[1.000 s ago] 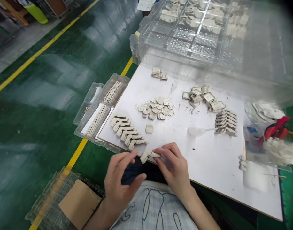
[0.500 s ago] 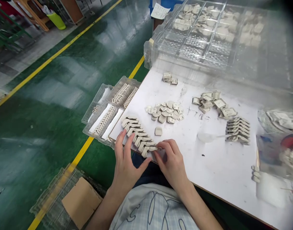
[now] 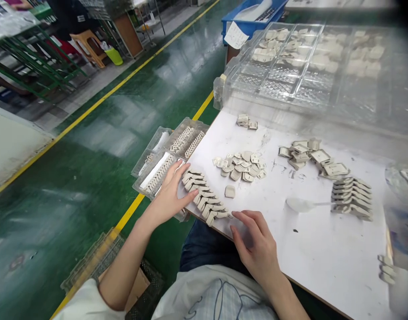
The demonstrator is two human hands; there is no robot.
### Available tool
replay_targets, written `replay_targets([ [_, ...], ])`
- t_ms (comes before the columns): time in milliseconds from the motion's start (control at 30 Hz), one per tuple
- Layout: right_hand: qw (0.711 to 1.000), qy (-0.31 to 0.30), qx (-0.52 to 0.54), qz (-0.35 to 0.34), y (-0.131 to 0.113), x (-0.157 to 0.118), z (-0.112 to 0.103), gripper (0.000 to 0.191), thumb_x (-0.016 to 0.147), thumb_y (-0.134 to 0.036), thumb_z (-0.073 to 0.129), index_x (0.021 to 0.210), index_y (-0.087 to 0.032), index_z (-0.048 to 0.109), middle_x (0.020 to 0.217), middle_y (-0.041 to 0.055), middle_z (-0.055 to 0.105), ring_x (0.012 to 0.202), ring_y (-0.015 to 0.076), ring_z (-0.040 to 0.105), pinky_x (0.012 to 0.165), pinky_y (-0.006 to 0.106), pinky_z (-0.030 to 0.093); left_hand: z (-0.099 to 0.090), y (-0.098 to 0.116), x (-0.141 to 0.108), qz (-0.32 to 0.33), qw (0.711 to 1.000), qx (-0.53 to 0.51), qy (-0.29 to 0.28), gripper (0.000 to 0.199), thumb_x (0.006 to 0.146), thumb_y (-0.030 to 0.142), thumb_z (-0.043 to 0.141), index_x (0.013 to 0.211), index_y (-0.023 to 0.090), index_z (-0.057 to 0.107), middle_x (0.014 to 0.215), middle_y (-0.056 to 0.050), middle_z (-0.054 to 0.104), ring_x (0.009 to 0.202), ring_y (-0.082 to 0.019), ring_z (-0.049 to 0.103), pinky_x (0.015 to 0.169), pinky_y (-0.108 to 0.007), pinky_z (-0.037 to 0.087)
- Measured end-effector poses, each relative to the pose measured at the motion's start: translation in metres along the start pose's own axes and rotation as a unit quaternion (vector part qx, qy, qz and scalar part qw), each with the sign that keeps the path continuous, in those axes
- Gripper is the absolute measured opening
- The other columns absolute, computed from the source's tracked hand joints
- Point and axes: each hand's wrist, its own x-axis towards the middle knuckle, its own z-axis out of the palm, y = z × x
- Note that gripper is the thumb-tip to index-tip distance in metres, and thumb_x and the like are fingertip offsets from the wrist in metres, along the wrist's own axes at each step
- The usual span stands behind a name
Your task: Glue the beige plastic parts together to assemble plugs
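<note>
- here, we find the row of bent, pale parts lying aslant on the white surface, by its near left corner.
- we see our left grip well open, thumb apart from the fingers and nothing clasped; the fingers reach past the row's far end and the thumb is at its left side, though we cannot tell if it touches.
- we see our right grip open too, thumb and forefinger parted, holding nothing; the forefinger's tip is right by the row's near end, and we cannot tell whether it makes contact.
- just right of the row we have a lone tile, lying flat, and beyond it a pile of flat pieces.
- farther back we see a small cluster.
- to the right we have a heap of frames, and nearer us a stack of bent parts, with the handle of a white spoon pointing at it.
- at the back we see a big clear tray with pale pieces in its compartments.
- left of the surface, we see smaller trays with neat lines of parts.
</note>
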Motion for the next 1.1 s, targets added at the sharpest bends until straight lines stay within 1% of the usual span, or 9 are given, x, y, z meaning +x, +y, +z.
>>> replay_targets([
  [67,1.0,0.015,0.007,0.007,0.001,-0.002,0.0,0.033,0.095,-0.011,0.059,0.125,-0.024,0.062,0.103,0.0075,0.064,0.095,0.0204,0.067,0.079,0.033,0.062,-0.005,0.0,0.007,0.016,1.0,0.021,-0.014,0.07,0.093,0.057,0.058,0.152,0.024,0.042,0.168,-0.016,0.031,0.154,-0.037,0.034,0.121,-0.057,0.037],
  [133,0.999,0.028,0.015,0.01,0.001,-0.002,-0.001,0.031,0.095,-0.011,0.059,0.123,-0.025,0.063,0.101,0.0071,0.065,0.093,0.0206,0.068,0.077,0.033,0.062,-0.01,-0.002,0.014,0.029,0.999,0.022,-0.011,0.064,0.094,0.057,0.056,0.149,0.024,0.048,0.162,-0.015,0.043,0.148,-0.035,0.044,0.119,-0.054,0.041],
  [267,0.999,0.036,0.024,0.008,0.0,0.0,-0.002,0.028,0.095,-0.011,0.058,0.118,-0.025,0.065,0.099,0.0064,0.066,0.089,0.0198,0.069,0.074,0.032,0.062,-0.019,-0.01,0.028,0.038,0.999,0.009,-0.007,0.052,0.094,0.054,0.055,0.135,0.022,0.063,0.141,-0.012,0.066,0.126,-0.032,0.063,0.109,-0.048,0.049],
  [400,0.999,0.023,0.023,0.017,0.001,-0.001,-0.003,0.028,0.096,-0.012,0.057,0.119,-0.025,0.065,0.1,0.007,0.066,0.09,0.0199,0.069,0.076,0.032,0.062,-0.024,-0.015,0.038,0.029,0.999,0.011,-0.016,0.046,0.093,0.055,0.057,0.121,0.022,0.072,0.126,-0.01,0.075,0.107,-0.03,0.07,0.094,-0.042,0.054],
  [533,0.999,0.008,0.023,0.027,0.004,-0.004,-0.003,0.028,0.097,-0.012,0.057,0.12,-0.024,0.064,0.102,0.0072,0.066,0.091,0.0192,0.068,0.078,0.032,0.061,-0.027,-0.01,0.041,0.024,0.999,0.01,-0.021,0.043,0.093,0.052,0.055,0.118,0.022,0.072,0.12,-0.01,0.077,0.103,-0.028,0.069,0.089,-0.04,0.052],
  [667,0.999,0.004,0.028,0.031,0.005,-0.005,-0.004,0.027,0.097,-0.012,0.057,0.12,-0.024,0.064,0.102,0.0069,0.066,0.09,0.0186,0.068,0.078,0.031,0.06,-0.031,-0.006,0.047,0.033,0.998,0.0,-0.052,0.043,0.089,0.054,0.06,0.115,0.021,0.073,0.114,-0.009,0.075,0.099,-0.027,0.067,0.086,-0.038,0.051],
  [867,0.997,0.009,0.045,0.055,0.004,-0.006,-0.003,0.025,0.097,-0.013,0.058,0.117,-0.025,0.067,0.1,0.0062,0.067,0.09,0.0193,0.069,0.079,0.032,0.059,-0.031,-0.013,0.059,0.031,0.995,-0.026,-0.093,0.043,0.088,0.057,0.059,0.106,0.02,0.072,0.103,-0.007,0.072,0.087,-0.022,0.064,0.073,-0.032,0.049],
  [967,0.994,0.022,0.063,0.087,0.0,-0.007,-0.001,0.022,0.098,-0.015,0.056,0.114,-0.024,0.068,0.099,0.0067,0.066,0.091,0.0196,0.067,0.081,0.033,0.058,-0.029,-0.015,0.061,0.031,0.994,-0.023,-0.099,0.045,0.091,0.057,0.054,0.108,0.018,0.069,0.105,-0.009,0.069,0.09,-0.023,0.063,0.077,-0.034,0.049],
  [1100,0.992,0.026,0.073,0.102,-0.004,-0.006,0.0,0.019,0.1,-0.018,0.055,0.111,-0.024,0.069,0.098,0.0068,0.066,0.09,0.0199,0.066,0.079,0.033,0.058,-0.029,-0.011,0.067,0.049,0.991,-0.007,-0.126,0.046,0.083,0.059,0.065,0.108,0.02,0.067,0.112,-0.009,0.065,0.102,-0.026,0.062,0.088,-0.038,0.05],
])
